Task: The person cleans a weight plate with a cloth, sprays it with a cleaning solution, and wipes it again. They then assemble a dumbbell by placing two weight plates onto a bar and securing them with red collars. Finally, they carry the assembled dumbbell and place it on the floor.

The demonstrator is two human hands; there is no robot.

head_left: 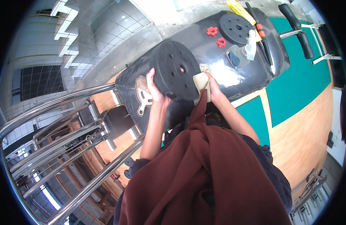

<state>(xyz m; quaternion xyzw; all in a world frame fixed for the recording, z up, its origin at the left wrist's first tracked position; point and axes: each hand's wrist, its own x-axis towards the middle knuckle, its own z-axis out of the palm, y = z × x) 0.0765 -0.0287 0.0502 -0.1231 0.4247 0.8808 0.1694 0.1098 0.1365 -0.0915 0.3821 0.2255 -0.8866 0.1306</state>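
Left grip (155, 90): closed on the rim of the black weight plate (175, 69) at its 8 o'clock edge, holding it tilted on edge.
Right grip (212, 87): pressing a beige cloth (202, 83) to the plate's 4 o'clock edge; fingers bunched in the cloth.
Plate position: on the black padded bench (203, 45), between both hands, each equally near.
Brush (142, 93): just beside the left hand, at 9 o'clock.
Farther, 1 o'clock: spray bottle (242, 52), two red collar nuts (216, 36), second plate (236, 27).
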